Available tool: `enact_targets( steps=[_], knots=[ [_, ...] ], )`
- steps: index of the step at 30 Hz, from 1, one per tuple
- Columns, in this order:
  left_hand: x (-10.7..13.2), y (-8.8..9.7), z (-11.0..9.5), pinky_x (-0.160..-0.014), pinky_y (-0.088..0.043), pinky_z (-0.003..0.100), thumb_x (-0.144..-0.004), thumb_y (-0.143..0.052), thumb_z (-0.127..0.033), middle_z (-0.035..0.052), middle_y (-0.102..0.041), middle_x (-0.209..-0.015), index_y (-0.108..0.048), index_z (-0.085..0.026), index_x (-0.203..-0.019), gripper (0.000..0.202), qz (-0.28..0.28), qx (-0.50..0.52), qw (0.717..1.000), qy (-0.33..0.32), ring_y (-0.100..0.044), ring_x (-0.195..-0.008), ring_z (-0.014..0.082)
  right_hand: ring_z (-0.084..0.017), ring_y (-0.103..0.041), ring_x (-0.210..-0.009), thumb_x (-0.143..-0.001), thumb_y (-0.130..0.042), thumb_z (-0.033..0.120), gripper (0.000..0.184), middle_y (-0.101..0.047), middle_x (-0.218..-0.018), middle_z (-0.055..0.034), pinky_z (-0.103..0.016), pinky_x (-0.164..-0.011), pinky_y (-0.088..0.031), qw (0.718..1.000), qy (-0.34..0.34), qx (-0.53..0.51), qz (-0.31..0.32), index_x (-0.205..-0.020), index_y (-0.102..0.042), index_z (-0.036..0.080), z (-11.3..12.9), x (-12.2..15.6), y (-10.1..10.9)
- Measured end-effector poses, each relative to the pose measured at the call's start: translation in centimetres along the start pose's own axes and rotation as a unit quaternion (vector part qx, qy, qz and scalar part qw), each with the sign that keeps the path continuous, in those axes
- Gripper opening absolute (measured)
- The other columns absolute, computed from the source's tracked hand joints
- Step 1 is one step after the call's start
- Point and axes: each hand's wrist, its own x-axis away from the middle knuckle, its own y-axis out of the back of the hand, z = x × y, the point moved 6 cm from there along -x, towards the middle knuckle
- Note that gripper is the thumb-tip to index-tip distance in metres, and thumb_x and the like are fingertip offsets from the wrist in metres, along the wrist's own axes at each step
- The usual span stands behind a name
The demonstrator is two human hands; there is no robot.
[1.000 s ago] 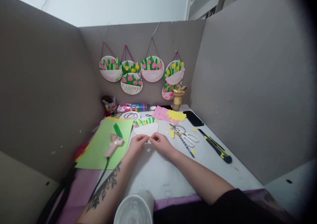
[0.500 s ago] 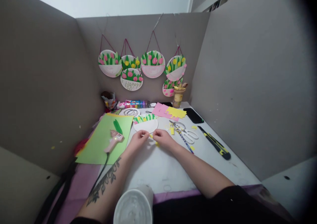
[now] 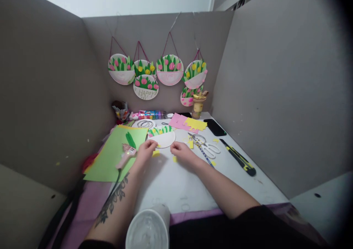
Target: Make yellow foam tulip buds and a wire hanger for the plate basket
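My left hand (image 3: 147, 150) is pinched, with a small yellow paper piece (image 3: 159, 145) at its fingertips. Another yellow paper scrap (image 3: 156, 153) lies just below those fingers. To the right, my right hand (image 3: 180, 150) has its fingers curled together; whatever they may hold is hidden. A further yellow bit (image 3: 175, 159) rests under it. Just beyond both hands lies a white half-covered paper plate (image 3: 163, 140), with green paper leaves and pink and yellow flowers along its top. A pink hot glue gun (image 3: 127, 156) rests on green paper sheets (image 3: 106, 163) left of my left hand.
Scissors (image 3: 211, 149), a pencil (image 3: 205, 155) and a box cutter (image 3: 238, 159) lie on the right. Behind are pink paper (image 3: 178, 121), yellow paper (image 3: 196, 124) and a phone (image 3: 215, 127). A lidded cup (image 3: 148, 228) stands close in front. Decorated plates (image 3: 170, 78) hang on the back panel.
My hands have moved apart, the left one going left with the small yellow paper piece. A yellow scrap now shows below the left fingers. The right hand has hardly moved.
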Motion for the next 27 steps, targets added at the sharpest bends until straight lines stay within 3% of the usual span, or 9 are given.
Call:
enact_targets(
  steps=[2, 4, 6, 12, 16, 20, 22, 25, 27],
  knots=[
    [-0.4, 1.2, 0.0, -0.045, -0.027, 0.020, -0.069, -0.059, -0.042, -0.0035, -0.049, -0.058, -0.059, -0.016, -0.072, 0.026, -0.015, 0.017, 1.000, 0.018, -0.037, -0.047, 0.0073, -0.012, -0.047, -0.061, -0.071, -0.050, 0.025, 0.009, -0.052, -0.064, 0.0024, -0.022, -0.057, -0.035, 0.999, -0.007, 0.009, -0.048, -0.071, -0.054, 0.017, -0.3, -0.4, 2.6],
    [-0.4, 1.2, -0.1, -0.046, -0.028, 0.020, -0.067, -0.060, -0.042, -0.0026, -0.050, -0.059, -0.059, -0.016, -0.072, 0.027, 0.015, 0.014, 0.999, 0.025, -0.039, -0.048, 0.0079, -0.013, -0.049, -0.063, -0.072, -0.051, 0.026, 0.011, -0.055, -0.066, 0.0015, -0.023, -0.059, -0.036, 0.995, -0.006, 0.034, -0.091, -0.073, -0.056, 0.017, -0.6, -0.8, 5.2],
    [-0.3, 0.6, -0.2, -0.047, -0.030, 0.020, -0.067, -0.060, -0.042, -0.0019, -0.052, -0.058, -0.059, -0.016, -0.070, 0.026, 0.047, -0.012, 0.998, 0.027, -0.042, -0.051, 0.0093, -0.014, -0.051, -0.065, -0.071, -0.052, 0.025, 0.011, -0.059, -0.068, 0.0001, -0.024, -0.060, -0.037, 0.993, 0.002, 0.098, -0.069, -0.073, -0.060, 0.017, -0.9, -1.0, 6.1],
    [0.2, -1.2, 0.9, -0.049, -0.030, 0.022, -0.072, -0.050, -0.037, -0.0019, -0.051, -0.057, -0.055, -0.017, -0.063, 0.023, 0.088, -0.154, 0.984, 0.000, -0.043, -0.054, 0.0121, -0.015, -0.052, -0.067, -0.060, -0.061, 0.015, 0.011, -0.062, -0.075, -0.0021, -0.025, -0.063, -0.036, 0.964, 0.044, 0.243, 0.100, -0.070, -0.066, 0.017, -1.9, -0.4, 2.0],
    [0.1, -1.9, 1.9, -0.052, -0.030, 0.023, -0.073, -0.046, -0.031, -0.0009, -0.053, -0.058, -0.054, -0.017, -0.061, 0.020, 0.133, -0.212, 0.968, -0.034, -0.045, -0.058, 0.0138, -0.015, -0.049, -0.067, -0.060, -0.062, 0.016, 0.019, -0.059, -0.078, -0.0023, -0.024, -0.061, -0.033, 0.945, 0.059, 0.297, 0.126, -0.079, -0.065, 0.018, -2.2, -0.1, 0.2],
    [0.2, -2.0, 2.0, -0.056, -0.032, 0.025, -0.073, -0.047, -0.027, 0.0004, -0.056, -0.058, -0.053, -0.018, -0.058, 0.019, 0.138, -0.235, 0.961, -0.046, -0.047, -0.059, 0.0150, -0.014, -0.050, -0.069, -0.062, -0.060, 0.014, 0.018, -0.059, -0.080, -0.0027, -0.024, -0.061, -0.034, 0.943, 0.039, 0.300, 0.142, -0.079, -0.063, 0.018, -2.5, -0.2, 0.2],
    [0.2, -1.9, 1.9, -0.056, -0.032, 0.025, -0.073, -0.047, -0.027, 0.0013, -0.057, -0.059, -0.053, -0.018, -0.058, 0.018, 0.131, -0.245, 0.960, -0.045, -0.049, -0.059, 0.0156, -0.014, -0.051, -0.070, -0.065, -0.057, 0.013, 0.020, -0.060, -0.080, -0.0027, -0.023, -0.063, -0.035, 0.950, 0.024, 0.296, 0.094, -0.083, -0.062, 0.018, -2.6, -0.7, 1.2],
    [0.2, -1.7, 1.9, -0.055, -0.030, 0.025, -0.073, -0.048, -0.026, 0.0026, -0.060, -0.061, -0.053, -0.018, -0.058, 0.018, 0.118, -0.268, 0.955, -0.047, -0.050, -0.059, 0.0161, -0.016, -0.052, -0.077, -0.072, -0.050, 0.012, 0.020, -0.061, -0.086, -0.0053, -0.025, -0.069, -0.036, 0.946, 0.007, 0.322, -0.038, -0.085, -0.064, 0.017, -2.8, -2.1, 3.6],
    [0.2, -1.7, 2.1, -0.055, -0.030, 0.026, -0.073, -0.050, -0.025, 0.0034, -0.061, -0.062, -0.053, -0.018, -0.058, 0.017, 0.115, -0.279, 0.952, -0.050, -0.051, -0.059, 0.0165, -0.017, -0.053, -0.081, -0.075, -0.050, 0.014, 0.019, -0.061, -0.089, -0.0070, -0.027, -0.072, -0.036, 0.933, 0.010, 0.355, -0.064, -0.084, -0.066, 0.018, -3.1, -3.0, 4.1]
  ],
)
